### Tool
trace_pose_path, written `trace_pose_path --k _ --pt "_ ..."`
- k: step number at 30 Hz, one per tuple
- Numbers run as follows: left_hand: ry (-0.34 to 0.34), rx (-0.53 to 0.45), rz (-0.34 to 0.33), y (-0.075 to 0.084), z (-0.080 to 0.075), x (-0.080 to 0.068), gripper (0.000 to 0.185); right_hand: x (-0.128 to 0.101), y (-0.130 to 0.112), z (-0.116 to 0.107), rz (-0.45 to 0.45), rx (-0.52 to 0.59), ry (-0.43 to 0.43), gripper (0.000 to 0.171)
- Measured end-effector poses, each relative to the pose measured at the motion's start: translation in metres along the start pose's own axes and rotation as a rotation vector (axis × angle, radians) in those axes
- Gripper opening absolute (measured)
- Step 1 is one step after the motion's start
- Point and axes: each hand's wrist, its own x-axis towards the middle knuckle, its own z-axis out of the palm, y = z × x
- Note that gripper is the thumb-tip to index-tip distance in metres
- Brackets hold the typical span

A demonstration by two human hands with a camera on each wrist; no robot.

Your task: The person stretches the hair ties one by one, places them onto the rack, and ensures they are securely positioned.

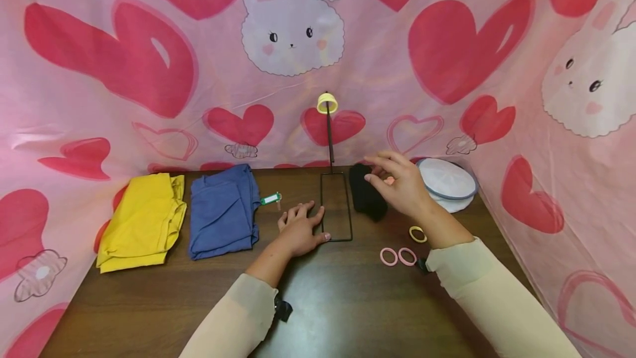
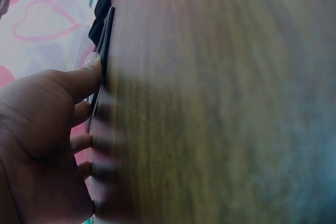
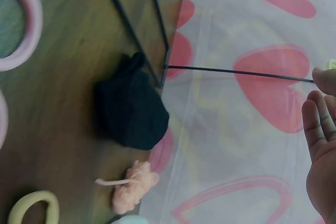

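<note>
Desk [image 1: 149, 314] is dark wood, boxed in by pink heart-and-bunny cloth [image 1: 99, 70] on three sides.

Far left I see two folded garments side by side, yellow [image 1: 141, 220] and blue [image 1: 223, 211], parked well apart from both hands; a green tag [image 1: 270, 199] lies just right of the blue one.

Far right: white round pads [image 1: 447, 181] stacked against the cloth wall.

Centre: thin black wire stand [image 1: 336, 206], rectangular base flat on the desk, upright post rising at its far end with a yellow ring [image 1: 327, 103] on top. A light frame like that probably tips easily, which I think is why the left hand pins it.

Black cloth bundle [image 1: 366, 198] sits just right of the base, touching or nearly so.

Left hand [image 1: 300, 231]: palm down, fingers straight and spread flat on the desk, thumb [image 2: 84, 80] pressing the near left rail of the base. Not gripping anything.

Right hand [image 1: 399, 184]: raised above the black bundle, fingers relaxed and slightly bent, empty as far as I can tell. Right wrist view shows the fingers [image 3: 320, 124] loose beside the post.

Small stuff, near right: a peach fuzzy scrunchie [image 3: 134, 184] beyond the black bundle, yellow hair tie [image 1: 417, 233], two pink hair ties [image 1: 397, 256] just beside the right forearm.
</note>
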Motion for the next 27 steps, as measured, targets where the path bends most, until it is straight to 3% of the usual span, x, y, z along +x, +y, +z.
trace_pose_path --k 10,27 --pt "-0.001 -0.005 0.005 0.000 -0.001 -0.001 0.076 -0.028 0.006 -0.014 0.024 -0.043 -0.068 0.040" --pt "0.002 0.000 0.006 -0.001 -0.001 0.001 0.076 -0.080 0.031 -0.030 0.091 -0.147 -0.257 0.045"
